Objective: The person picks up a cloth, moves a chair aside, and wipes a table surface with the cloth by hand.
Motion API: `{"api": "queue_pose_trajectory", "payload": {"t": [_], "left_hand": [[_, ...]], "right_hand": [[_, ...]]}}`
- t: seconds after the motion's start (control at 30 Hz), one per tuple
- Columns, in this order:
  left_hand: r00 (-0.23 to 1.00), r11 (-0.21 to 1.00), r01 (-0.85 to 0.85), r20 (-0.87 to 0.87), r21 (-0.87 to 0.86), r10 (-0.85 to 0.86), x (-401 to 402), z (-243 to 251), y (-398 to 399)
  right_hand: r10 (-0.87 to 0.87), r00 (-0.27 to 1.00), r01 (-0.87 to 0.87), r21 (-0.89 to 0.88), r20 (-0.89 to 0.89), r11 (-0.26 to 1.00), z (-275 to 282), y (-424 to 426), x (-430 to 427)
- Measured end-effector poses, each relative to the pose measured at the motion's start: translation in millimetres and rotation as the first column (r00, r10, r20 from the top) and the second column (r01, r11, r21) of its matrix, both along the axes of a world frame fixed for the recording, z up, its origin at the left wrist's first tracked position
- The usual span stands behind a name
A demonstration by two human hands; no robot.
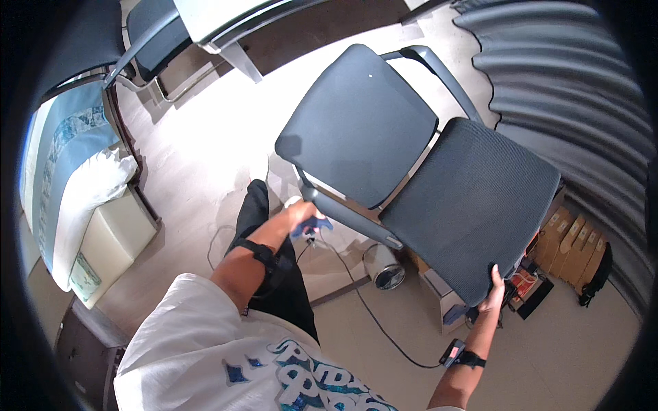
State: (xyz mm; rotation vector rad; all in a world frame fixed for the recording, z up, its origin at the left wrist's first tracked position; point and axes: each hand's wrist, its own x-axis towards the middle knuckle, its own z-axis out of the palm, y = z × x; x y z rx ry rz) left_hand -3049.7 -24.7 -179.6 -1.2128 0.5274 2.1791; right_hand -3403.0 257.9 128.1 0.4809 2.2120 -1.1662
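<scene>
A black office chair lies before me, with its smooth seat (360, 128) at the upper middle and its mesh backrest (473, 205) at the lower right. My left hand (304, 213) holds a crumpled blue cloth (314, 226) beside the chair's near armrest (349, 216). The fingers there are partly blurred. At the lower corner of the backrest is my right hand (492, 298), its thumb on the mesh and its other fingers hidden behind the edge. The far armrest (447, 77) shows beyond the seat. Both forearms wear black straps.
A black cable (360, 298) runs to the device (452, 353) on my right forearm. A metallic cylinder (383, 267), boxes (443, 303) and folded cardboard (570, 246) stand around the backrest. Grey curtains (555, 67) hang at right. A bed (77, 149) is left, a white table (221, 15) at the top.
</scene>
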Motion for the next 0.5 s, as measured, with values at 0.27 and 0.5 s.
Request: {"api": "queue_pose_trajectory", "payload": {"t": [0.27,0.5], "left_hand": [[0.885,0.845,-0.448,-0.282,-0.292,0.371,-62,-9,-194],[0.719,0.705,-0.67,-0.44,-0.232,0.538,-83,-51,-237]], "right_hand": [[-0.175,0.973,0.155,-0.139,-0.149,0.978,-15,-140,52],[-0.156,0.988,0.143,-0.348,-0.008,0.926,-30,-222,41]]}}
